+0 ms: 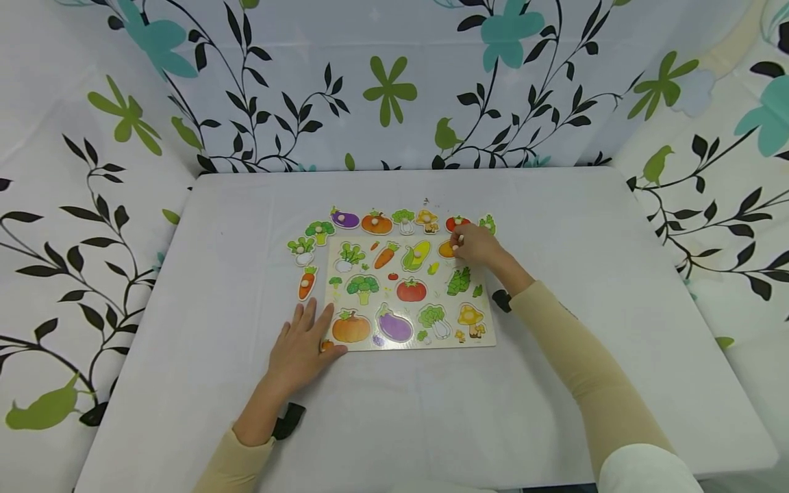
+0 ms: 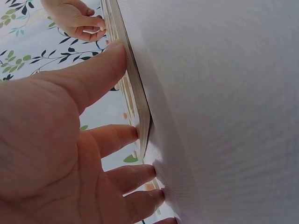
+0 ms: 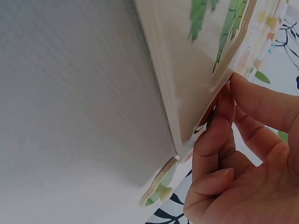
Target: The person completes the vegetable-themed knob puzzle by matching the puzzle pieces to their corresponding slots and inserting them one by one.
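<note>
A wooden vegetable puzzle board (image 1: 382, 274) lies on the table, with printed vegetables across it. My left hand (image 1: 302, 352) rests spread at the board's lower left corner, its thumb along the front edge and its fingertips beside the left side. In the left wrist view the thumb (image 2: 100, 70) lies against the board's edge. My right hand (image 1: 477, 248) is at the board's upper right corner, thumb and fingers pinching an orange puzzle piece (image 1: 446, 249), mostly hidden beneath them. The right wrist view shows the piece's reddish edge at the fingertips.
Knobbed pieces line the board's back and left: a carrot (image 1: 307, 282), turnip (image 1: 303, 250), broccoli (image 1: 320, 231), eggplant (image 1: 344, 218), pumpkin (image 1: 377, 222), bok choy (image 1: 404, 220), mushroom (image 1: 427, 220), tomato (image 1: 457, 222) and asparagus (image 1: 488, 223). A white cloth (image 1: 401, 418) covers the table; patterned curtains surround it.
</note>
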`<action>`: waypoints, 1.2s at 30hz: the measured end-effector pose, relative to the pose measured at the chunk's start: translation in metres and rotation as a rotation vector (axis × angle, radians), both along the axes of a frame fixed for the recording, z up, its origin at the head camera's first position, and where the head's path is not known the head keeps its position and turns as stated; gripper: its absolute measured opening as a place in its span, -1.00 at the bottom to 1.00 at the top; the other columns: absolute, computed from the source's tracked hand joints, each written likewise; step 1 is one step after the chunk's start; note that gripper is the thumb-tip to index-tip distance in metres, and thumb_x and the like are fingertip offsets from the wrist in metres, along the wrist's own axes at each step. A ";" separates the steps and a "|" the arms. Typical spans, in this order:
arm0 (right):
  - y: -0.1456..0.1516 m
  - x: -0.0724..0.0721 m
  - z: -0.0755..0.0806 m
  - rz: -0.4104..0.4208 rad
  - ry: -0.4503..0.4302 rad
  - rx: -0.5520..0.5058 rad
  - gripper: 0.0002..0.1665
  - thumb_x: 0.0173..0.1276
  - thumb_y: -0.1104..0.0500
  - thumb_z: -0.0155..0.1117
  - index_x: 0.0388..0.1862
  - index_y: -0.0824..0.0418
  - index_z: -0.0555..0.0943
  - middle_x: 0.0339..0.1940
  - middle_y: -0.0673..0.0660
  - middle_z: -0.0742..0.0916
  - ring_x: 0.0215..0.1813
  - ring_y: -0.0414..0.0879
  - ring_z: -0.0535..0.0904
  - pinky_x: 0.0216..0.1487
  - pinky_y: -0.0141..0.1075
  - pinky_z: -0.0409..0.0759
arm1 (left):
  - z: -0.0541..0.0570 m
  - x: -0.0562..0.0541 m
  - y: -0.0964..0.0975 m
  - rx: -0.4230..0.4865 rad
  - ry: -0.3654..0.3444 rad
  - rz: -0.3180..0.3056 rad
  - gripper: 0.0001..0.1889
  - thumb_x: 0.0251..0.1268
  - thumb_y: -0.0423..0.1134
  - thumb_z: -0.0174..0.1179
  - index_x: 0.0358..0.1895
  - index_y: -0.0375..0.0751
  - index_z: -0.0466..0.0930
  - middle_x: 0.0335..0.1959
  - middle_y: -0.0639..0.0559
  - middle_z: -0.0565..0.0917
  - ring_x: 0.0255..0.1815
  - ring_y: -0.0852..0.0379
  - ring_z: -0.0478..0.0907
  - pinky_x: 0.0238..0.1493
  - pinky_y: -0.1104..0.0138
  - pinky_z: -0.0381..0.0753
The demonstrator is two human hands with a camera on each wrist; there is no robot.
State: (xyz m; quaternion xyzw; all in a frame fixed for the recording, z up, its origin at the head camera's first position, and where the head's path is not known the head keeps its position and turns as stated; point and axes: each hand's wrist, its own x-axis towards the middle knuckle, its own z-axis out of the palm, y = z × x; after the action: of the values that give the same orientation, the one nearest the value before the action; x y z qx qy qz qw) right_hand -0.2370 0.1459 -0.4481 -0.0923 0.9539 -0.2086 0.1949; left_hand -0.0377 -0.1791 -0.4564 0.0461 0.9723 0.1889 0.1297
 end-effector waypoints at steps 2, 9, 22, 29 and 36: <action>0.001 -0.001 0.001 0.013 -0.010 -0.015 -0.89 0.35 0.27 0.22 -0.18 0.25 0.53 -0.29 0.16 0.58 -0.28 0.00 0.42 -0.26 -0.26 0.34 | 0.000 0.000 0.000 0.002 -0.002 0.002 -0.14 0.24 0.06 0.29 0.52 -0.20 0.13 0.56 -0.36 -0.01 0.57 -0.38 -0.18 0.45 -0.28 -0.03; 0.024 -0.017 0.004 -0.092 0.046 -0.112 -0.75 0.40 0.14 0.24 -0.02 0.25 0.56 -0.21 0.23 0.59 -0.23 0.06 0.44 -0.27 -0.23 0.42 | 0.002 0.000 0.000 0.004 -0.008 -0.003 -0.14 0.25 0.06 0.28 0.53 -0.19 0.12 0.56 -0.35 -0.03 0.58 -0.38 -0.20 0.45 -0.29 -0.03; 0.062 -0.037 -0.006 -0.186 0.059 -0.037 -0.70 0.41 0.14 0.22 0.02 0.27 0.49 -0.21 0.27 0.59 -0.21 0.09 0.44 -0.20 -0.14 0.44 | 0.002 0.001 -0.001 0.002 -0.008 0.000 -0.14 0.25 0.06 0.27 0.53 -0.19 0.11 0.56 -0.35 -0.03 0.58 -0.36 -0.20 0.46 -0.28 -0.04; 0.061 -0.036 -0.007 -0.193 0.069 -0.059 -0.75 0.44 0.20 0.15 -0.02 0.35 0.52 -0.15 0.31 0.60 -0.20 0.08 0.46 -0.21 -0.19 0.48 | 0.002 0.001 -0.001 0.014 -0.002 0.002 -0.14 0.24 0.05 0.29 0.52 -0.20 0.13 0.56 -0.36 -0.01 0.57 -0.38 -0.17 0.45 -0.29 -0.03; 0.062 -0.013 0.007 -0.196 0.068 -0.095 -0.75 0.43 0.19 0.16 -0.06 0.36 0.53 -0.19 0.30 0.64 -0.22 0.07 0.50 -0.23 -0.20 0.49 | 0.001 0.001 -0.001 0.019 0.004 0.004 -0.14 0.22 0.05 0.30 0.51 -0.20 0.15 0.55 -0.37 0.00 0.57 -0.39 -0.15 0.45 -0.29 -0.02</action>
State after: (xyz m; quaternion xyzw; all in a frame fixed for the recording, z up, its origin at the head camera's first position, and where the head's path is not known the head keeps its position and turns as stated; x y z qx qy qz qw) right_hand -0.2496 0.2080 -0.4412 -0.0146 0.9536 -0.2682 0.1365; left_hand -0.0366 -0.1799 -0.4552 0.0455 0.9708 0.1985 0.1268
